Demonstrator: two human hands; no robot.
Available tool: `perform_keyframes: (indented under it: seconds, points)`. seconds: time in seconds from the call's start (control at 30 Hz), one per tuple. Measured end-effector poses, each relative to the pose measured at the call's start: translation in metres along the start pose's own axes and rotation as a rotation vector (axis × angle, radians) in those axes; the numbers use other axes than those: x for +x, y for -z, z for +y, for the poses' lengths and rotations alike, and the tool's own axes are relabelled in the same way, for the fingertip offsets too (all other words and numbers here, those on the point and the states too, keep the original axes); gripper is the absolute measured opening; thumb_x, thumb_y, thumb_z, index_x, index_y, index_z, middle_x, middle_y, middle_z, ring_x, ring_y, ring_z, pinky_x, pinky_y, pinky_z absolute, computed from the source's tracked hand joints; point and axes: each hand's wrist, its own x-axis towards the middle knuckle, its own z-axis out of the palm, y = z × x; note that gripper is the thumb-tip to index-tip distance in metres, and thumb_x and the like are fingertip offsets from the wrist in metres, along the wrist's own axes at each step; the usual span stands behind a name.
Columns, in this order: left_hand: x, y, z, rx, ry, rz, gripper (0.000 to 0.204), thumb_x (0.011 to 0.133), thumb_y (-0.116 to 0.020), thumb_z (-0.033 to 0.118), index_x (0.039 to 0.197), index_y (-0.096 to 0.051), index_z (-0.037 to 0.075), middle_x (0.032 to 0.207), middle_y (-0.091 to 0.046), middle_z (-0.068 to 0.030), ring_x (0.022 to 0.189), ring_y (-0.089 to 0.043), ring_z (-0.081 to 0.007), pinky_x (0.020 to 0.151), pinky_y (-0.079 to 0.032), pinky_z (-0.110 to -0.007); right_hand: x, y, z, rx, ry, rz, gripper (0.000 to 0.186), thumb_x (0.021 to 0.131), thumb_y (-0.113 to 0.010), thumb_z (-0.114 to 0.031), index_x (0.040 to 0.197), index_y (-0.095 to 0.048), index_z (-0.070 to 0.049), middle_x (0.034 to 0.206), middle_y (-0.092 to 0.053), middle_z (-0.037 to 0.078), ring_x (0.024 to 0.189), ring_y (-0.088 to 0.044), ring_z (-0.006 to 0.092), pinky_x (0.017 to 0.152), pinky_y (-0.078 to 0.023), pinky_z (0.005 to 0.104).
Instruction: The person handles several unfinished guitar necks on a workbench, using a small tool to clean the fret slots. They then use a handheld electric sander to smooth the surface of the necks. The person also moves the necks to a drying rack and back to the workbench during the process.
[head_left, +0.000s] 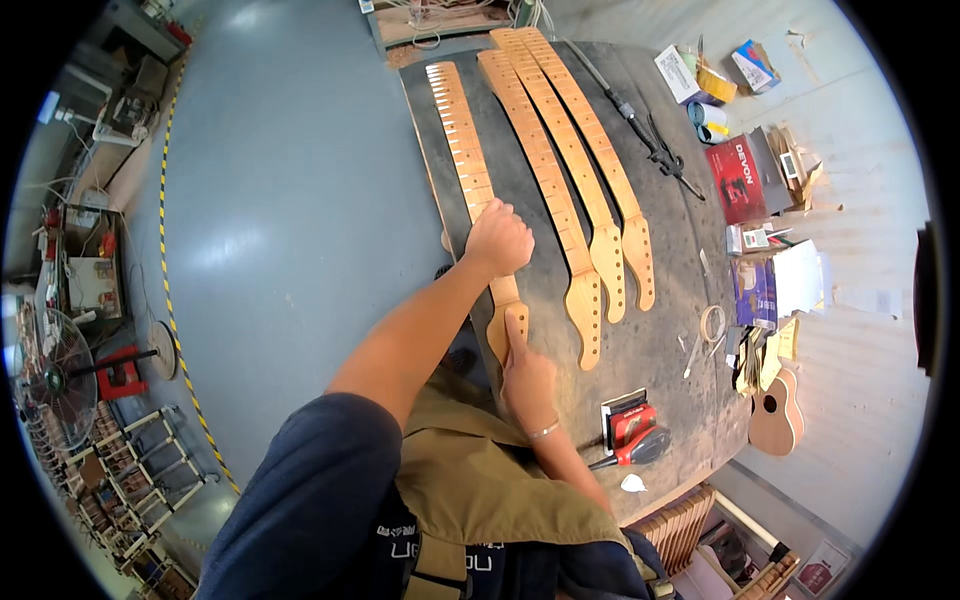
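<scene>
A maple-coloured guitar neck point(463, 140) lies lengthwise along the left side of the dark workbench, with white patches along its left edge. My left hand point(500, 238) is closed in a fist over its lower fretboard. What the fingers wrap round is hidden beneath them. At the headstock point(510, 322), my right hand point(530, 385) holds the neck with the index finger stretched along the wood and the other fingers curled. Three more necks lie to the right: a nearer one point(545, 165), a middle one point(575, 150) and a far one point(600, 150).
A red-and-black power sander point(640, 440) rests at the bench's near right. Behind the necks lies a long black tool point(640, 125). Boxes, including a red one point(735, 180), line the wall. A guitar body point(776, 412) leans at right; a fan point(60, 375) stands far left.
</scene>
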Motion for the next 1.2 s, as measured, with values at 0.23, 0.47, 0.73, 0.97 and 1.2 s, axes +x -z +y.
perform_keyframes:
  seconds: [0.23,0.47,0.73,0.97,1.2]
  points:
    - [-0.002,-0.003,0.003,-0.008,0.000,-0.006,0.044,0.099,-0.055,0.031,0.067,-0.073,0.006,0.075,-0.072,-0.0092,0.087,-0.061,-0.0254,0.093,-0.041,-0.039,-0.008,-0.007,0.008,-0.029,-0.015,-0.015,0.067,0.098,-0.062,-0.005,0.161,-0.047,-0.023,0.069,-0.061,0.020,0.053,-0.056,0.0393,0.052,-0.045,0.0474]
    - [-0.001,-0.002,0.004,0.018,0.000,-0.027,0.044,0.099,-0.054,0.031,0.069,-0.074,0.006,0.076,-0.072,-0.0091,0.090,-0.061,-0.0249,0.095,-0.040,-0.039,-0.018,-0.012,0.007,-0.017,-0.009,0.053,0.068,0.098,-0.062,-0.007,0.162,-0.045,-0.022,0.067,-0.062,0.019,0.054,-0.059,0.0393,0.052,-0.046,0.0486]
    - [0.000,-0.002,-0.002,0.011,-0.004,0.008,0.046,0.100,-0.052,0.032,0.070,-0.074,0.006,0.075,-0.072,-0.0092,0.090,-0.061,-0.0248,0.093,-0.041,-0.039,-0.008,0.005,-0.001,-0.096,0.009,-0.032,0.067,0.097,-0.061,-0.006,0.161,-0.047,-0.020,0.064,-0.063,0.018,0.055,-0.063,0.0380,0.053,-0.049,0.0477]
    - [0.000,0.002,0.002,0.018,-0.026,0.027,0.042,0.099,-0.053,0.027,0.069,-0.076,0.010,0.075,-0.073,-0.0055,0.088,-0.062,-0.0222,0.093,-0.040,-0.038,-0.005,0.007,-0.003,-0.149,0.022,-0.023,0.068,0.096,-0.062,-0.007,0.161,-0.047,-0.019,0.065,-0.065,0.017,0.056,-0.064,0.0377,0.054,-0.051,0.0473]
    - [-0.001,-0.004,-0.001,-0.002,-0.037,0.070,0.043,0.099,-0.053,0.027,0.066,-0.075,0.010,0.072,-0.072,-0.0051,0.087,-0.061,-0.0228,0.094,-0.040,-0.039,0.000,-0.004,0.000,-0.195,-0.021,-0.066,0.070,0.096,-0.062,-0.007,0.163,-0.044,-0.020,0.066,-0.065,0.018,0.056,-0.064,0.0378,0.055,-0.051,0.0476]
